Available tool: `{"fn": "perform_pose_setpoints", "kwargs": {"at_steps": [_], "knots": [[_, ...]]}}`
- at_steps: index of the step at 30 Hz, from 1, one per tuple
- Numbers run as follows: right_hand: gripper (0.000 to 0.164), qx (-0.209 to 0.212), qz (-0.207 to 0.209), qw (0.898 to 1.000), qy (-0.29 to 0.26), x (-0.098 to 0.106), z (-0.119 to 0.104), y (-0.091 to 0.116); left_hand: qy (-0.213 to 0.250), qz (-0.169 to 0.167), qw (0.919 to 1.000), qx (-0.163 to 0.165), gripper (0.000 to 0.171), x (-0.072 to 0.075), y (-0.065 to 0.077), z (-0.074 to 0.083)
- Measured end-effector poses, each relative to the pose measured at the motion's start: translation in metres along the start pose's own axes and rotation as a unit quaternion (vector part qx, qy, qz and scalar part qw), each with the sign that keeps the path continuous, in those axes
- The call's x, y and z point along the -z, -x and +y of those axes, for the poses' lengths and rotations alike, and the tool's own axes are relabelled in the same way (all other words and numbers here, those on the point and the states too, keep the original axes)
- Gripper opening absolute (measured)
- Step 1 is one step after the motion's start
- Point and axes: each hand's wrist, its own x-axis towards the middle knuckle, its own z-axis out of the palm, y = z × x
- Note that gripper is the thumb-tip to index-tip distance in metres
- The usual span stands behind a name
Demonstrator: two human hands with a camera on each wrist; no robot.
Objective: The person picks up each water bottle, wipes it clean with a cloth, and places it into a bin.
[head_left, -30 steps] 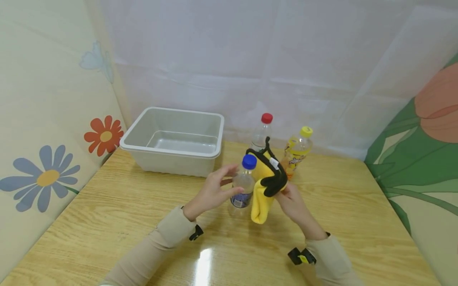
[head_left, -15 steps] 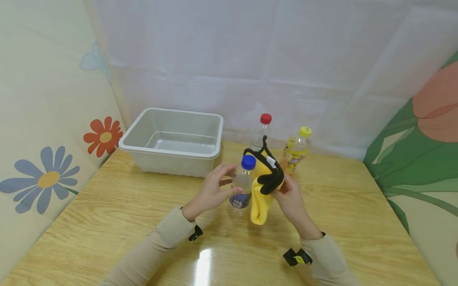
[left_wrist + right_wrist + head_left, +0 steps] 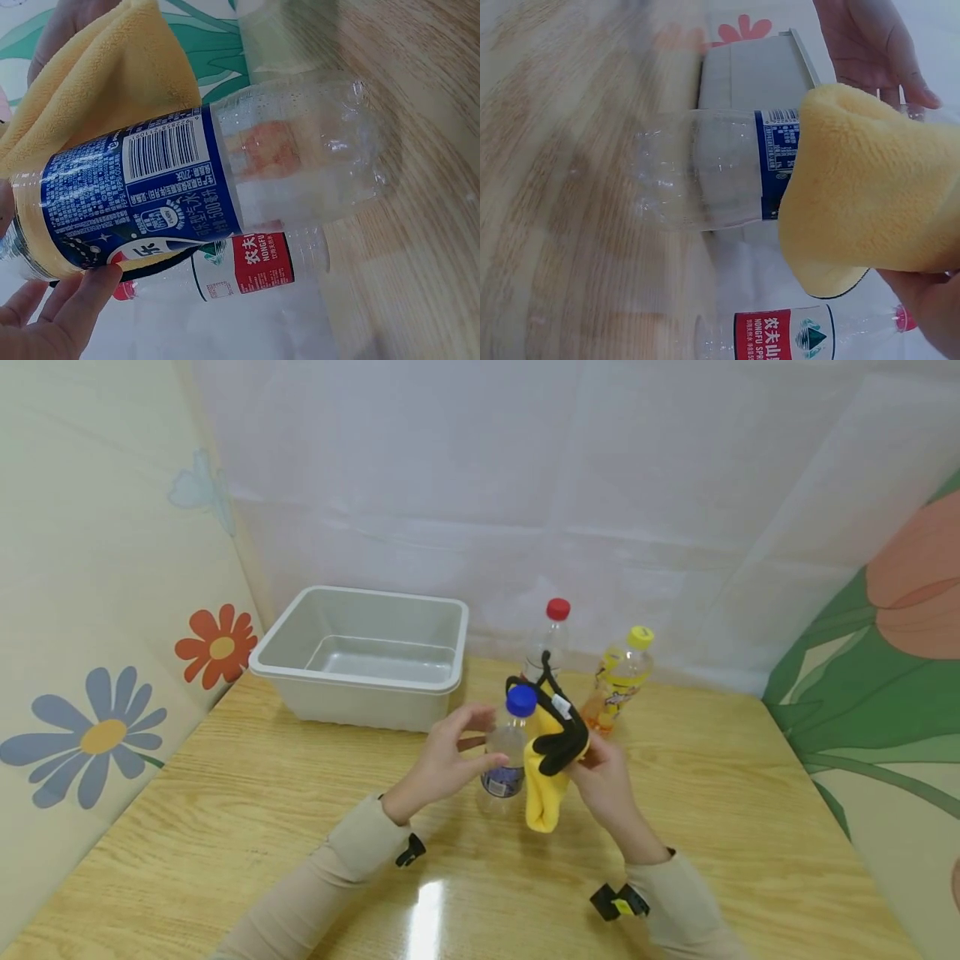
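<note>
A clear plastic bottle (image 3: 504,782) with a blue cap (image 3: 521,701) and blue label stands near the middle of the table. My left hand (image 3: 448,758) holds it from the left, with thumb and fingers spread around its upper part. On its right side, my right hand (image 3: 606,777) grips a yellow cleaning cloth (image 3: 546,797) with black edging and a white tag. That cloth lies against the bottle's label in the right wrist view, bunched over part of it. From the left wrist, the label (image 3: 135,191) shows its barcode. Whether the bottle's base touches the table is hard to tell.
A grey plastic tub (image 3: 360,685) stands at the back left. Behind the cloth is a red-capped clear bottle (image 3: 552,633) with a red label. A yellow-capped bottle (image 3: 622,677) with some orange liquid stands to its right. A white sheet (image 3: 510,485) hangs behind the table.
My right hand and the cloth have shifted slightly left and down against the bottle, and the cloth's black edge has tilted. My left hand and the bottle stay nearly in place.
</note>
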Motion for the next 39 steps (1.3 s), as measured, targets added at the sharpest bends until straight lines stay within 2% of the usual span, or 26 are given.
{"fn": "perform_pose_setpoints", "kwargs": {"at_steps": [4, 13, 16, 24, 29, 38, 39], "knots": [[0.025, -0.009, 0.006, 1.0, 0.01, -0.002, 0.003, 0.003, -0.001, -0.003, 1.0, 0.002, 0.056, 0.001, 0.0, 0.0], [0.028, 0.01, -0.005, 0.999, -0.039, -0.006, 0.019, 0.012, 0.007, -0.014, 0.9999, 0.003, 0.054, 0.001, 0.0, 0.0], [0.029, 0.003, -0.013, 0.999, -0.043, -0.007, 0.023, 0.015, 0.008, -0.016, 0.9998, 0.002, 0.054, 0.001, 0.001, 0.0], [0.029, -0.056, -0.024, 0.998, 0.005, -0.008, 0.029, 0.019, 0.017, -0.016, 0.9997, 0.001, 0.054, 0.0, -0.001, -0.002], [0.028, -0.052, -0.039, 0.998, -0.001, -0.006, 0.033, 0.021, 0.016, -0.015, 0.9998, 0.0, 0.054, -0.001, -0.001, -0.003], [0.029, -0.078, -0.072, 0.993, 0.056, -0.005, 0.039, 0.024, 0.015, -0.014, 0.9998, 0.004, 0.054, -0.003, 0.0, -0.004], [0.029, -0.08, -0.072, 0.992, 0.06, -0.005, 0.039, 0.024, 0.015, -0.013, 0.9998, 0.007, 0.054, -0.002, 0.001, 0.001]]}}
